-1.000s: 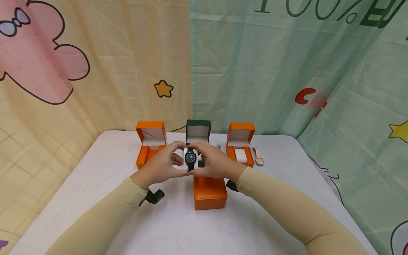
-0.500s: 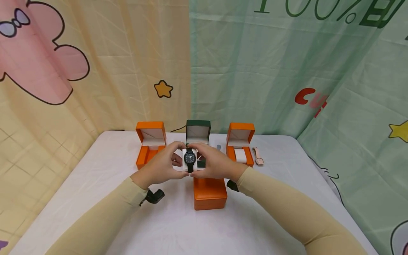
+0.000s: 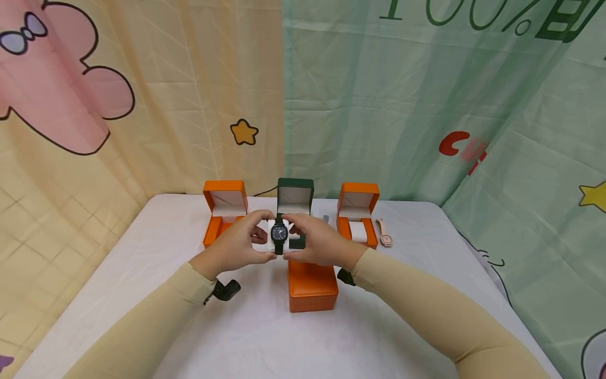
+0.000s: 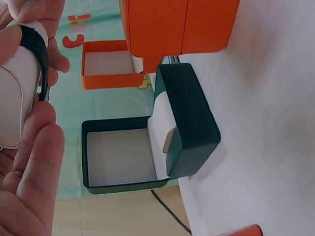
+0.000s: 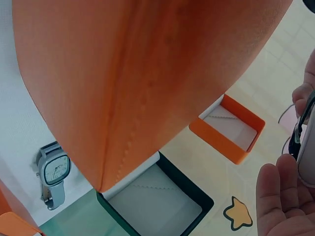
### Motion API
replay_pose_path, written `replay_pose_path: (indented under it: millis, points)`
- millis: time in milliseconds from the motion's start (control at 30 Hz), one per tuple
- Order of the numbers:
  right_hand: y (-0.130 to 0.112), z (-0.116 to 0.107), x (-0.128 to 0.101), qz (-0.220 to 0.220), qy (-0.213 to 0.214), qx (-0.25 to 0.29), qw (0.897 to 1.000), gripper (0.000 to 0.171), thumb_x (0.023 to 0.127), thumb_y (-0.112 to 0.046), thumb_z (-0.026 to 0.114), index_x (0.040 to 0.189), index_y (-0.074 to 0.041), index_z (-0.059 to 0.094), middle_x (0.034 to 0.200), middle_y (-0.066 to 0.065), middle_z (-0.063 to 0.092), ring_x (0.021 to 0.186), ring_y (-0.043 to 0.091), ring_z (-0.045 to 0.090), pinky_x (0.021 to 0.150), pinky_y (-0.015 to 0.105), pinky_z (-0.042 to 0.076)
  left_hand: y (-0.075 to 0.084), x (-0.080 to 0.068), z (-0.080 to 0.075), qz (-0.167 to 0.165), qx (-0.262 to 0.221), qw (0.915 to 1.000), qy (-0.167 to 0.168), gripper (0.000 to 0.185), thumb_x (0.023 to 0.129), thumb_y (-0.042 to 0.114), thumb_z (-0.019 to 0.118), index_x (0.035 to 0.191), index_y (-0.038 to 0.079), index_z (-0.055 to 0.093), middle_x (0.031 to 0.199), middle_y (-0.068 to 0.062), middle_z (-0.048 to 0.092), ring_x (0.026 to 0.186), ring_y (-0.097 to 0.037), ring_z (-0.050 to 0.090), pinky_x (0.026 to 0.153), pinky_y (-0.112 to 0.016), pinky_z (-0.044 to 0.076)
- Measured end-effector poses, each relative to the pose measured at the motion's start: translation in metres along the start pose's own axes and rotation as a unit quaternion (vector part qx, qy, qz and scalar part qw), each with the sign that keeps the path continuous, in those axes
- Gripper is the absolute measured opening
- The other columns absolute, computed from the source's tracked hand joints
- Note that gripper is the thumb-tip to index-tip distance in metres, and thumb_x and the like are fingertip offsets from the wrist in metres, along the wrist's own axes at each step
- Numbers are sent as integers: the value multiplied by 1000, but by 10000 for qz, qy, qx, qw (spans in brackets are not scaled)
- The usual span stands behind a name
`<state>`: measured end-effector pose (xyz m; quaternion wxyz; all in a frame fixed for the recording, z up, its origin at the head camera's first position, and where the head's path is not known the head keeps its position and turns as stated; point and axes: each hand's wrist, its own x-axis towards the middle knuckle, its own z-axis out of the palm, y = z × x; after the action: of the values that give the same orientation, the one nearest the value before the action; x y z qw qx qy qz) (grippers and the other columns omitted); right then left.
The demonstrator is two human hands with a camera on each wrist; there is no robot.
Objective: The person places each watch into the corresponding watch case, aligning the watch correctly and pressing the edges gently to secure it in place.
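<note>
In the head view, a black watch (image 3: 279,233) with a dark dial faces up, strapped round a white cushion (image 3: 271,245). My left hand (image 3: 234,246) grips its left side, with a forefinger at the top edge and the thumb at the bottom. From the other side my right hand (image 3: 318,239) pinches the top and bottom ends with finger and thumb. The left wrist view shows the cushion (image 4: 12,105) edge-on between fingers, its black strap (image 4: 37,46) curving over it. Behind the hands stands an opened green watch box (image 3: 294,199), its base partly hidden.
Open orange boxes stand at left (image 3: 224,193) and right (image 3: 358,196); the right one holds a white cushion (image 3: 357,231). A closed orange box (image 3: 312,287) lies in front. A pink watch (image 3: 385,239) and a grey watch (image 5: 56,169) rest on the white table (image 3: 246,326).
Both hands have shifted slightly left with the black watch and its cushion, keeping the same grip. The boxes and other watches stay where they were.
</note>
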<state>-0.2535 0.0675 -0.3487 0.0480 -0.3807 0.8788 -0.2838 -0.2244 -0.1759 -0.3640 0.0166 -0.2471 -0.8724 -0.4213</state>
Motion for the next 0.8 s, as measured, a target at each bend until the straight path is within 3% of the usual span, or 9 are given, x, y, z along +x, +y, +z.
replay_pose_path:
  millis: [200,400,667,800]
  points:
    - [-3,0,2,-103,69,-138,9998,88,87,-29,89,159,-10,43,145,6,61,120,23,63,103,39,58,-3,0,-2,82,51,9999,79,80,77,14,94,143,10,50,128,-9,64,100,-17,72,98,-39,62]
    - [-6,0,8,131,-38,-228,9996,89,88,-34,87,161,-12,41,147,6,61,125,26,63,104,41,57,-5,-3,-10,-26,100,9999,102,79,79,16,94,145,12,51,124,-9,69,100,-23,74,97,-43,62]
    - [-11,-2,21,321,-88,-131,9994,90,90,-36,86,161,-9,38,143,7,63,122,21,63,105,41,56,-10,-5,-22,-293,199,9993,126,80,81,16,92,148,13,49,142,-14,60,93,-22,74,76,-35,58]
    - [-14,-2,29,396,-68,-42,9992,85,88,-37,87,157,-11,44,142,4,64,121,19,64,105,38,56,-13,-7,-29,-358,311,9987,170,80,83,18,91,149,12,47,141,-14,62,89,-16,73,79,-34,58]
